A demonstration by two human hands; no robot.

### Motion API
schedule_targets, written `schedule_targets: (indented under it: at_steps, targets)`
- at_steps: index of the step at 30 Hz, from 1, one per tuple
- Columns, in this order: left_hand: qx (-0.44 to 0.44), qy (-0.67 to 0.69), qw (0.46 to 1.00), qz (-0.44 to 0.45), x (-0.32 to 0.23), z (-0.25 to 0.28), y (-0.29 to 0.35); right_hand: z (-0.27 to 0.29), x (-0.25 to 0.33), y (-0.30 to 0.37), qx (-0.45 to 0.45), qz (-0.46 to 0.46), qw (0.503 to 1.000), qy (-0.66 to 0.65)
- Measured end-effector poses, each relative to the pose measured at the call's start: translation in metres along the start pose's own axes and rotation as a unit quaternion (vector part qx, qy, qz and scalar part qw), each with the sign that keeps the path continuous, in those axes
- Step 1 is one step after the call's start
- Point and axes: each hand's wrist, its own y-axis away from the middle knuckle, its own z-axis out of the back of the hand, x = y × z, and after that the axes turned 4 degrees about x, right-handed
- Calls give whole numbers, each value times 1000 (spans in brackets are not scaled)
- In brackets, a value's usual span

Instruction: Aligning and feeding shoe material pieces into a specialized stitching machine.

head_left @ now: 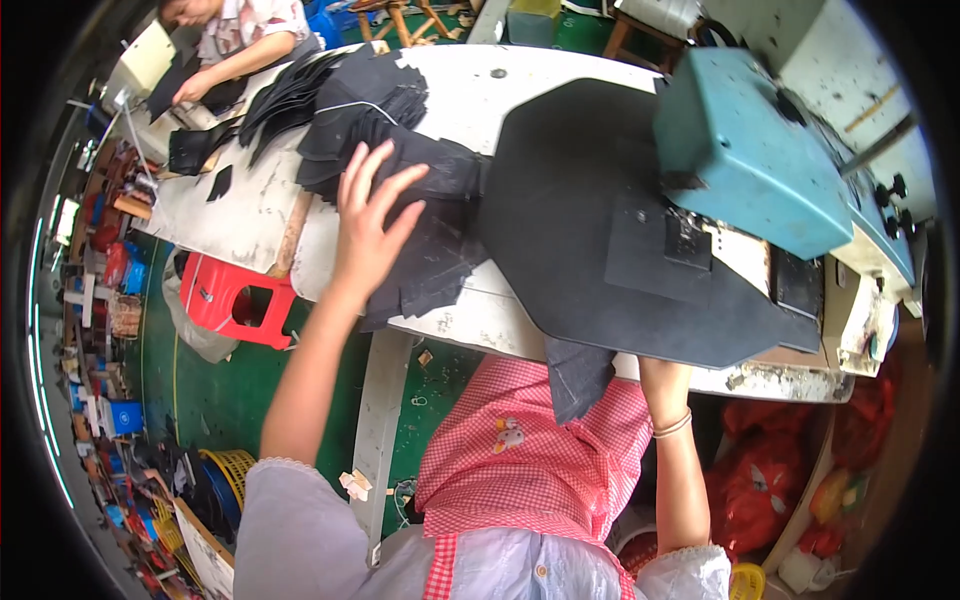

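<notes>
My left hand [375, 215] reaches out with its fingers spread, over the near end of a pile of black, flat-cut pieces [425, 265]; it holds nothing. Of my right hand [662, 380] only the wrist side shows, at the near edge of a large black many-sided sheet [560, 190]; its fingers are hidden under the sheet. That sheet lies on the worktable beneath the head of a blue machine [745, 160]. A smaller black rectangular piece [640, 245] rests on it by the machine's foot. Another black piece [578, 380] hangs over the table's near edge, against my apron.
White worktable [465, 325] carries more stacked black pieces [365, 95]. Across at the far left, a co-worker [240, 45] handles black material at another machine. A red plastic stool [235, 300] stands left below the table. Red bags [765, 480] lie under the machine.
</notes>
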Motion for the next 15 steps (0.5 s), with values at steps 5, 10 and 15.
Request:
schedule_targets:
  at_steps: [5, 10, 15]
  targets:
    - [154, 407, 887, 152, -86, -10, 42, -8, -12, 3, -88, 52, 991, 81]
    - [121, 464, 872, 100, -136, -50, 60, -3, -13, 6, -103, -22, 990, -91]
    - [138, 384, 910, 76, -135, -35, 65, 17, 10, 10, -69, 37, 972, -220]
